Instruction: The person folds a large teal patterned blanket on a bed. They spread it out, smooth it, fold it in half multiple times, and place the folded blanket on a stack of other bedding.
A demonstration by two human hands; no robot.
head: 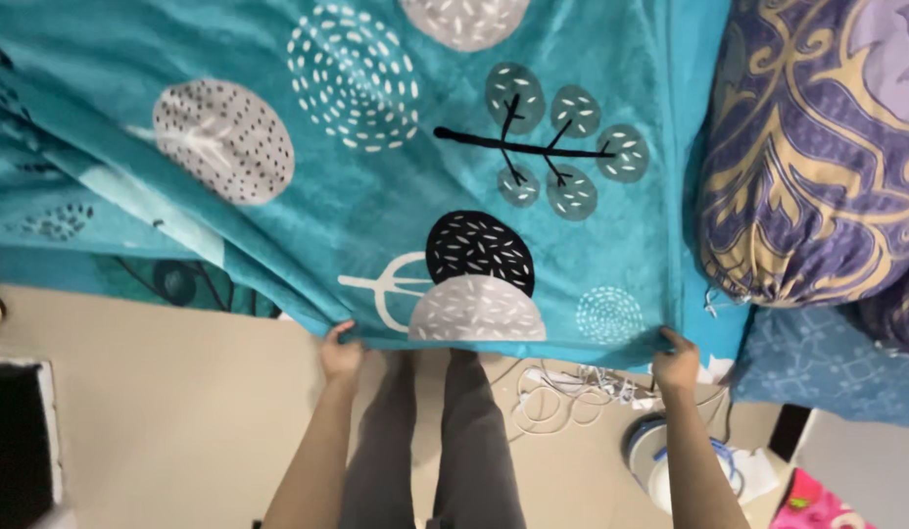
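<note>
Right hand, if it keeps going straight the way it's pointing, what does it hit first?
The right hand already grips the teal blanket by its edge and points up-frame, so it would likely meet more of that blanket first; depth is unclear.

head view looks straight down, close over the blanket (454, 176).

Blanket (376, 186): teal ground; printed grey ovals with dark specks, white dashed rings, one black disc with white dashes, a black branch bearing grey-green leaves.
Pillow (817, 147), upper right of frame: purple with tan scrollwork.
Floor (180, 411): plain beige.
Cables (562, 392): white.
</note>
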